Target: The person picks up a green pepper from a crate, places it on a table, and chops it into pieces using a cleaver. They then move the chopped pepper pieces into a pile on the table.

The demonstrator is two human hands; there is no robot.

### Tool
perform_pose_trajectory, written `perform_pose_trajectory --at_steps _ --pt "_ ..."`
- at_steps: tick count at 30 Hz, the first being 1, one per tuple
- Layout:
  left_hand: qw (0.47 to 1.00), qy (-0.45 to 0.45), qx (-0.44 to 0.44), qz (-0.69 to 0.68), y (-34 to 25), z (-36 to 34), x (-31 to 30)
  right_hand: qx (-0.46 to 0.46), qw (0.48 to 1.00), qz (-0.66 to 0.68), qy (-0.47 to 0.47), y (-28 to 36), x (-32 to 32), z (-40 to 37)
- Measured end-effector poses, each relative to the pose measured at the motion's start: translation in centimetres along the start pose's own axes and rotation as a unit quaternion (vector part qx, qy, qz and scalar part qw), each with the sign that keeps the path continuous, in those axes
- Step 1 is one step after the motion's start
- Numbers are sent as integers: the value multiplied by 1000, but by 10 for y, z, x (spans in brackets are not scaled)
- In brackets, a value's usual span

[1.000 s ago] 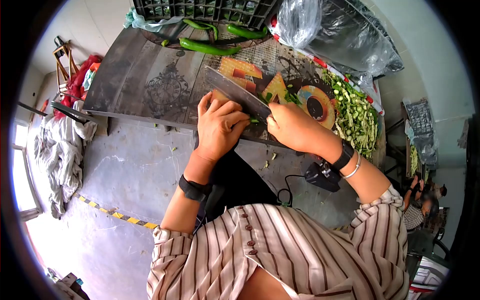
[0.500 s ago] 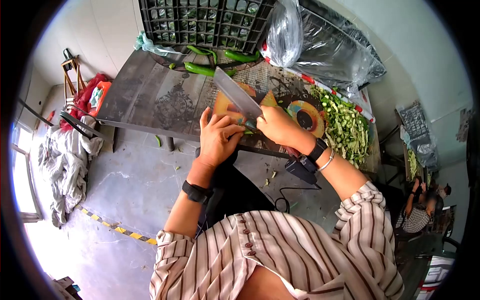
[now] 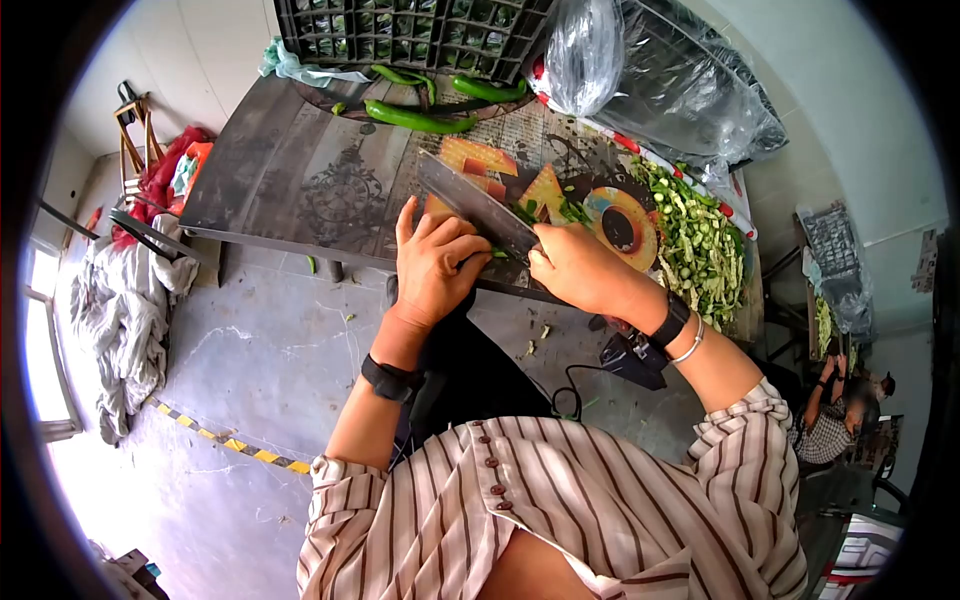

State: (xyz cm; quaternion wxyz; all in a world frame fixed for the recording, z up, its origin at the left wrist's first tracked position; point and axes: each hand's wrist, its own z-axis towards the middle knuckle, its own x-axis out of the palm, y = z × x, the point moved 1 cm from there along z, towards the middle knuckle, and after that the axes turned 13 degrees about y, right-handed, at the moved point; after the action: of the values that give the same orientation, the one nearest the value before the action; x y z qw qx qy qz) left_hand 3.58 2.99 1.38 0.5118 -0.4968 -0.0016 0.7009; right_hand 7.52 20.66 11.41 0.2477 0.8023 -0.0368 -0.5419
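My right hand [image 3: 575, 268] grips the handle of a broad steel cleaver [image 3: 472, 204], whose blade lies low over the table [image 3: 290, 170] near its front edge. My left hand [image 3: 437, 262] sits with curled fingers right beside the blade, pressing down a green pepper [image 3: 497, 253] of which only a small tip shows. Fresh green slices [image 3: 560, 210] lie just beyond the blade on the printed table top. A big heap of cut green pepper [image 3: 705, 245] fills the right end of the table.
Whole green peppers [image 3: 415, 118] lie at the table's far side in front of a black plastic crate [image 3: 410, 30]. A clear plastic bag [image 3: 660, 80] sits at the back right. Cloth [image 3: 120, 300] is piled on the concrete floor to the left. Another person [image 3: 835, 410] sits at right.
The cleaver was raised half a second ago and has come back down beside my left hand. The view has shifted slightly; my left hand stays on the pepper.
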Motion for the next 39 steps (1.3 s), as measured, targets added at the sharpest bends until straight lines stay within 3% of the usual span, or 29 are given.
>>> perform_pose_trajectory --at_steps 8,13,17,20,32,35,37,39 --pt "1000 9 -6 -2 0 -1 2 -1 1000 20 16 -4 6 18" --pt "1000 5 -3 5 1 -1 0 -53 998 -4 -40 1 10 36" --pt "1000 -15 3 -5 1 0 1 -36 997 19 -63 -15 5 33" --pt "1000 -4 4 -6 0 -2 1 25 999 27 0 9 -7 13" --pt "1000 -3 -1 -7 0 0 1 2 999 -17 37 13 -2 15" --pt "1000 -1 -1 -6 -1 0 -1 -4 1000 -20 21 9 9 21" --pt "1000 8 -4 2 0 0 0 -59 998 -13 -35 10 13 29" --pt "1000 0 3 9 2 -1 0 -41 999 -21 -23 9 11 32"
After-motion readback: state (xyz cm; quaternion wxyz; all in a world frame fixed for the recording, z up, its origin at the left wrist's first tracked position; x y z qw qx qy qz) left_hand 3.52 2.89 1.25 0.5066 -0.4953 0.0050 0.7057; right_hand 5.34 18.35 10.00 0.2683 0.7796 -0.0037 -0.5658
